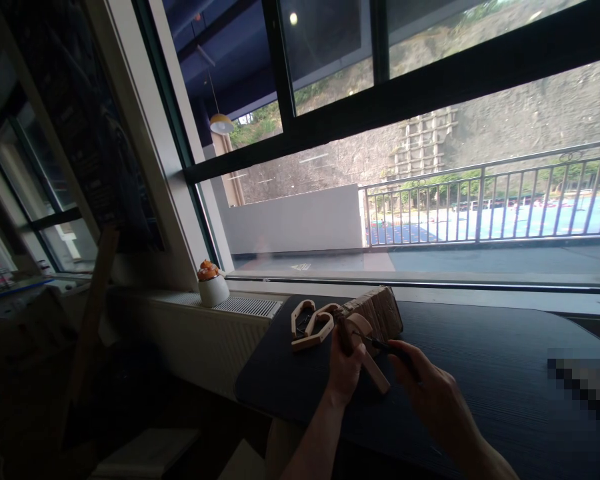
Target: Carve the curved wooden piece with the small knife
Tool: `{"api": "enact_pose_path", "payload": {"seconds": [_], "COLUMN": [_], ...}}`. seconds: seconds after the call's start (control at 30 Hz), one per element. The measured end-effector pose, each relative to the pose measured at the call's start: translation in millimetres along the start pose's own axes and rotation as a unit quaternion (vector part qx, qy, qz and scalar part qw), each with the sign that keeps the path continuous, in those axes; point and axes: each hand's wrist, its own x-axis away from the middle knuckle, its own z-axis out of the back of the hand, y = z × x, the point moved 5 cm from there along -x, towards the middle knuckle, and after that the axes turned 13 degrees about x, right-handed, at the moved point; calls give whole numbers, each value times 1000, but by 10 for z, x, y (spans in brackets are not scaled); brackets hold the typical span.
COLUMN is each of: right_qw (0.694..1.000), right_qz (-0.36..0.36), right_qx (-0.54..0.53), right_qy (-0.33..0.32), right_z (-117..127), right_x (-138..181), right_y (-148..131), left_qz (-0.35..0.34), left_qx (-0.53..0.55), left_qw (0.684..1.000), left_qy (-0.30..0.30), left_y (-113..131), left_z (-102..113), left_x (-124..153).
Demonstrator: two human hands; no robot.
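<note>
While the left hand is gripping a pale bent wooden piece over the black surface, the right hand is clasping a slim black-handled tool, ideally keeping it straight.

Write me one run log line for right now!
left hand: gripping wooden piece | right hand: holding dark-handled tool, aimed at that piece | nearby: wooden frames, brown box | surface: dark table

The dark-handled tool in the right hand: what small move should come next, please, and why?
Perhaps steady the wooden piece with the left hand before pressing: the right hand holds the dark-handled tool pointed at that piece; whether its tip touches is unclear.
</note>
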Motion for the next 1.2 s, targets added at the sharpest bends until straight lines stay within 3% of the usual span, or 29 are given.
{"api": "enact_pose_path", "payload": {"seconds": [0.17,0.3,0.47,0.63,1.07,1.2], "right_qw": [999,1000,996,996,997,995], "right_qz": [-15,-21,14,35,-73,-76], "right_qx": [27,-11,-71,-73,-5,-54], "right_qy": [13,-3,-47,-30,-34,-42], "right_z": [32,35,-26,-59,9,5], "right_x": [-37,-52,-10,30,-52,-62], "right_y": [-14,-22,-74,-45,43,60], "left_qz": [-4,1,-1,6,-6,6], "left_qx": [3,-1,-5,6,3,3], "left_qw": [1000,1000,1000,1000,1000,1000], "left_qy": [-3,-12,-8,2,-17,-14], "left_y": [-42,-43,-40,-40,13,-6], "left_z": [18,5,0,4,-8,-9], "left_x": [-14,-18,-16,-10,-5,-4]}}
